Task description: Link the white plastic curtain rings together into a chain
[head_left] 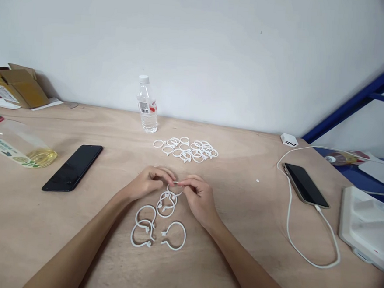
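- Left hand [150, 182] and right hand [198, 198] together, fingertips pinching a white plastic ring [174, 194]; fingers seem to cover its clasp
- Loose rings [184, 236] just below hands, lower centre of plywood tabletop [237, 252]
- Ring heap [185, 147] farther up, centre
- Water bottle [147, 110] beyond, near wall

Both forearms [80, 239] angle inward from below, the left hand [149, 183] curled and the right hand [199, 198] pinching (thumb against fingers), their fingertips almost meeting at centre.

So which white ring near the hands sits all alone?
The bottom-right plastic ring under the right hand: it touches no other ring, while the others overlap.
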